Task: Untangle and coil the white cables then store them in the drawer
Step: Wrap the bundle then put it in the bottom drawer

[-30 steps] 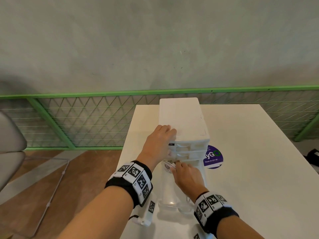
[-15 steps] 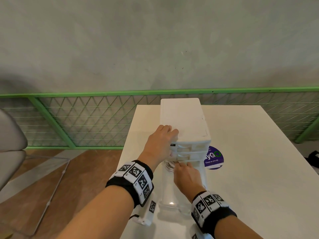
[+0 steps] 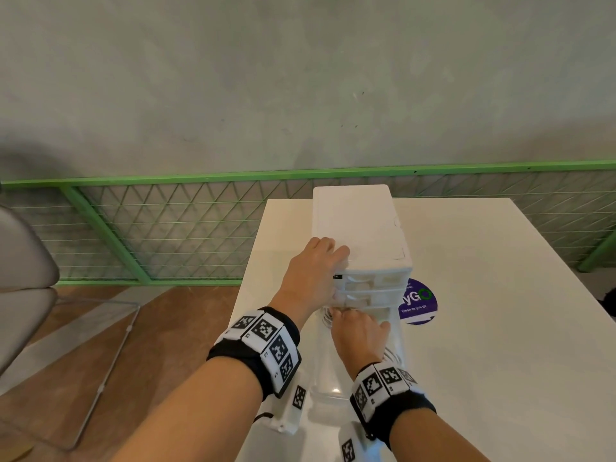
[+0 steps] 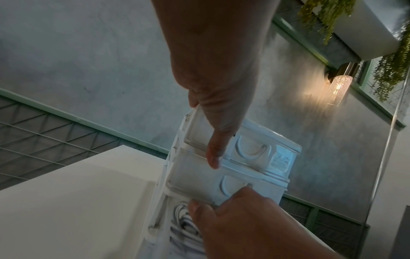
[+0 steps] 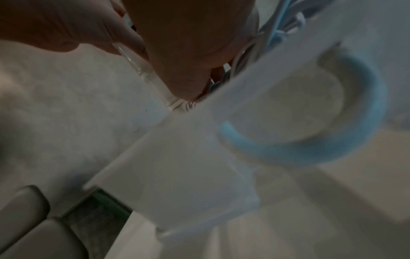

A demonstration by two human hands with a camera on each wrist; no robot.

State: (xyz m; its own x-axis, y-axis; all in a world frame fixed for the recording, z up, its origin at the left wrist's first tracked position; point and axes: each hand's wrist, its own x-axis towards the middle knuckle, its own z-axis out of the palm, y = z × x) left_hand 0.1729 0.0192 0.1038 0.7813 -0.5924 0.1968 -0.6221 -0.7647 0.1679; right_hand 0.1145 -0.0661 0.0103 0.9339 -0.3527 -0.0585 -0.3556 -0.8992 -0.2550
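Note:
A white drawer unit stands on the white table. Its clear bottom drawer is pulled out toward me. My left hand rests on the unit's top front left corner, its thumb flat against the upper drawer fronts. My right hand reaches into the open drawer under the unit, fingers curled on the coiled white cables. The left wrist view shows the cables' loops beside my right thumb. In the right wrist view the drawer's front with its handle is blurred, cable strands behind it.
A round purple sticker lies on the table right of the unit. A green mesh railing runs behind the table, with a grey wall above. A grey chair stands at far left over wood floor. The table's left edge passes just under my left wrist.
My right hand has pushed forward, deeper into the open drawer, and less of the cable loop shows. My left hand has stayed on the unit's top.

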